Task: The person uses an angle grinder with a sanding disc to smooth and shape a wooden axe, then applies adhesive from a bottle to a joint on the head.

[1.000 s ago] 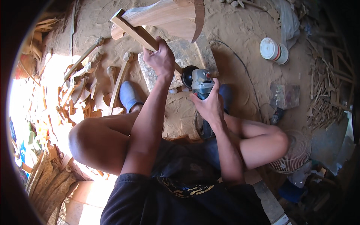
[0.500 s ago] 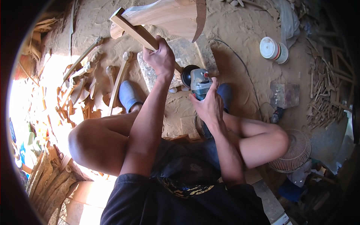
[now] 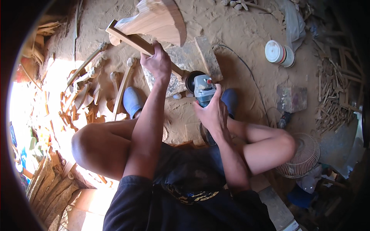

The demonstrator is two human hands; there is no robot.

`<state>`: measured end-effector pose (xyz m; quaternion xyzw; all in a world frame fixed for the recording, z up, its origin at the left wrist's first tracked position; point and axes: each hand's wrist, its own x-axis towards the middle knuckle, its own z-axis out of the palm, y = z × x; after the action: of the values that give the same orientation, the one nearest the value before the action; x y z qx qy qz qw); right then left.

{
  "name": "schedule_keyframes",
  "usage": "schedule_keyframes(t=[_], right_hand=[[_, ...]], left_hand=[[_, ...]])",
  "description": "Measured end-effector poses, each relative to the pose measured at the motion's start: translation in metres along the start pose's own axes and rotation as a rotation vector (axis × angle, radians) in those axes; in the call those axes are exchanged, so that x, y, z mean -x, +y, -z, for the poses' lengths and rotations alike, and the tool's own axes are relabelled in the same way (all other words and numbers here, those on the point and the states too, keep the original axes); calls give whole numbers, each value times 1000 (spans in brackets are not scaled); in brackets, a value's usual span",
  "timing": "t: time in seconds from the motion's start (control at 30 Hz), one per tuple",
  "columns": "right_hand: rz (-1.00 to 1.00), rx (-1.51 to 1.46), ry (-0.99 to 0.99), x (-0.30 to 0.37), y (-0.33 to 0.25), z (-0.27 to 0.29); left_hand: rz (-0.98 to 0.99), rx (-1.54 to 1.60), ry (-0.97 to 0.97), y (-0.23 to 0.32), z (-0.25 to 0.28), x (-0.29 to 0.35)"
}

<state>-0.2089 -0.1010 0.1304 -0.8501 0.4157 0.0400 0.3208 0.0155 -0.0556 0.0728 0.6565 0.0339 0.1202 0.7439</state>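
Note:
My left hand [image 3: 157, 64] is closed around the squared handle of a wooden axe-shaped piece [image 3: 133, 40]. Its broad, pale blade [image 3: 160, 24] with a curved edge points away from me. In my right hand [image 3: 213, 114] is a grey-green angle grinder [image 3: 204, 89], gripped by its body. The grinder's round black disc [image 3: 190, 83] meets the near end of the handle; the exact contact is hidden. Beneath the wood sits a worn, dusty block [image 3: 178, 57], between my feet in blue shoes.
Several carved wooden pieces [image 3: 124, 86] lie on the sand to the left. A power cord [image 3: 250, 71] curves over the ground to the right. Farther right are a white tub [image 3: 274, 52], a squarish block [image 3: 293, 99], a fan [image 3: 302, 154] and a heap of wood scraps [image 3: 334, 102].
The axe-shaped piece has swung left and turned, so its blade shows at another angle. My left hand moved slightly left with it; the grinder shifted slightly left and down.

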Motion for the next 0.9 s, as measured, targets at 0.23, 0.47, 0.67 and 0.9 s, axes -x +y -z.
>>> schedule_keyframes(t=[0.23,0.47,0.67,0.9], right_hand=[[-37,-738,85,-14,34,26],[60,-866,-21,-22,40,27],[121,-203,171,-16,17,14],[111,-74,5,-13,23,-4]], left_hand=[[324,252,136,-33,40,-37],[641,155,395,-71,79,-59],[709,188,478,-84,91,-54],[673,139,427,-89,84,-51]])
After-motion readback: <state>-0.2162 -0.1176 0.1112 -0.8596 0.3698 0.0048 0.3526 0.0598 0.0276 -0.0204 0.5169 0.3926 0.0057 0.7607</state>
